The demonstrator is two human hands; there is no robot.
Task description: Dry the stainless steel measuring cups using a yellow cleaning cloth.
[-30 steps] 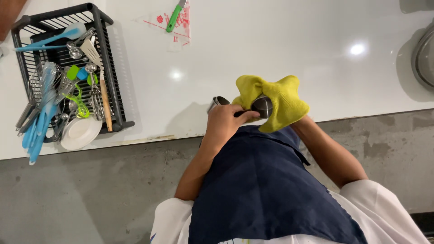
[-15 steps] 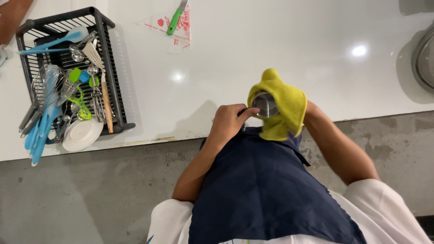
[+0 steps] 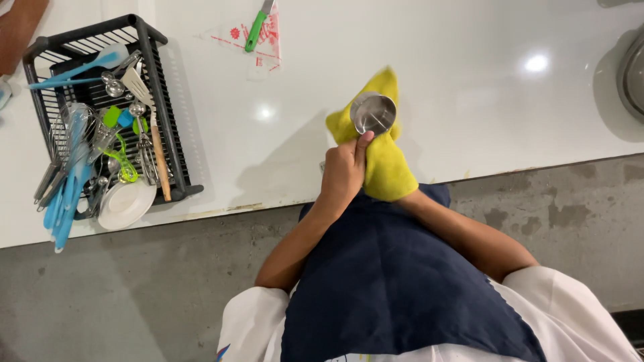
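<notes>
1. The left hand grips a small shiny metal cup, fingers curled tight and the thumb pressed up against the cup's lower edge.
2. The cup sits above the near edge of the white desk, a little right of the middle, its round open face turned up toward the camera.
3. A yellow cloth wraps around and behind the cup, with one corner sticking up on the far side and the bulk hanging down on the near side.
4. The right hand is hidden under the cloth; only its forearm shows, running up from the lower right, so I cannot tell how its fingers are set, though the cloth is draped over it.
5. The person wears a dark blue apron over white sleeves.
6. On the left of the desk stands a black wire rack packed with utensils: blue spatulas, a whisk, a wooden-handled turner, green pieces and a white saucer at the near end.
7. Far from the hands, a green-handled knife lies on a clear piping bag with red print.
8. At the far right edge of the desk part of a round metal bowl shows.
9. Grey concrete floor lies below the desk's near edge.
</notes>
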